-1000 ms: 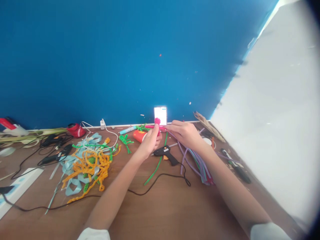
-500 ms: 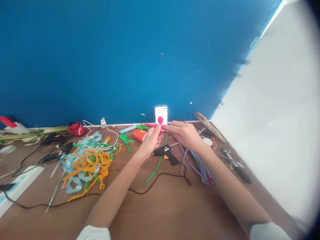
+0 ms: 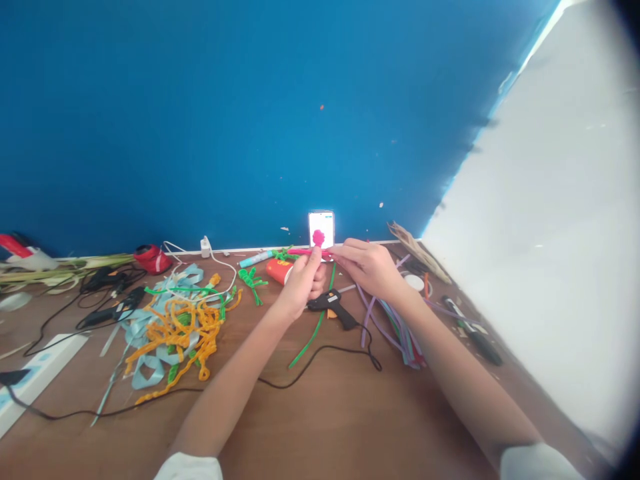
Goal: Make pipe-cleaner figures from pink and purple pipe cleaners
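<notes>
A bright pink pipe cleaner piece (image 3: 319,237) with a round, ruffled head stands up from my left hand (image 3: 302,283). My left thumb and fingers are closed around its lower part, and a pink strand sticks out to the left. My right hand (image 3: 369,265) pinches pink strands just to the right of the head. Directly behind the pink head, a lit phone (image 3: 326,222) leans against the blue wall. Under the hands lie a black glue gun (image 3: 334,303) and a green pipe cleaner (image 3: 313,343).
Orange pipe cleaners (image 3: 193,327) and light blue ribbon (image 3: 145,371) lie tangled at left, near a white power strip (image 3: 47,367). A red cylinder (image 3: 279,269) sits left of my hands. Purple pipe cleaners (image 3: 393,330) lie under my right forearm. A black cord (image 3: 310,363) crosses the table.
The pink head sits slightly lower and further left, and the strands beneath it lie flatter. Both hands keep their hold with only small finger movement.
</notes>
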A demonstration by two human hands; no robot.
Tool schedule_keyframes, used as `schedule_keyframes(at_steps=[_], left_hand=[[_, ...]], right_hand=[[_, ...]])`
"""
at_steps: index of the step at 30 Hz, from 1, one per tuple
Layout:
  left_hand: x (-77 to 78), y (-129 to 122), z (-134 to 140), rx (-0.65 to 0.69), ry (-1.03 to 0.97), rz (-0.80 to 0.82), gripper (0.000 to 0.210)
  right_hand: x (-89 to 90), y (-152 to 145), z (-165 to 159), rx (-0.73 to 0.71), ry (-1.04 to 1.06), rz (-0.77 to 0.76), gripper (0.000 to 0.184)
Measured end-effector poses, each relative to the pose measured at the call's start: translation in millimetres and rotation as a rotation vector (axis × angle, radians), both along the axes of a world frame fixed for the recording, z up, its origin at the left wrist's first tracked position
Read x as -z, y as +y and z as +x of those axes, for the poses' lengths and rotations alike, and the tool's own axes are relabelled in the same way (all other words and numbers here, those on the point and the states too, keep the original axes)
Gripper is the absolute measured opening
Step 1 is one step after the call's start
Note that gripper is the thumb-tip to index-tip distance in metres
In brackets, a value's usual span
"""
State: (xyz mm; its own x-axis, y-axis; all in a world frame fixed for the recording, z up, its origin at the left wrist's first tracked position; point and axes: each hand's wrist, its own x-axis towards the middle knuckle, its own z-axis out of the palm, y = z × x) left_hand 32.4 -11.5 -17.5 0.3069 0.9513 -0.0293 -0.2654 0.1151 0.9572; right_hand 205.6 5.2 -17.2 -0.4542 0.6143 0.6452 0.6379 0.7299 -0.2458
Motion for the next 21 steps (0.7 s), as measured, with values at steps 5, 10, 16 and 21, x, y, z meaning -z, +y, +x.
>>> schedule_keyframes(at_steps=[5,10,16,21], left_hand=[[1.9,0,1,-0.024,0.020,-0.010,0.059],[10.6,5,2,-0.073,0.078,0.017,0.058],[6.8,5,1,-0.130,-0.017,0.043,0.053],[2.4,5,0,-0.186,-0.106,0.043,0.048]], right_hand=[[0.1,0,-1,0.015,0.011,-0.005,0.029],[-0.6,-1,-2,0.023,0.027,0.005,0.028],[0.4,0,-2,0.033,0.073,0.009,0.026],[-0.1,1,0,0.181,0.035,0.158,0.046]])
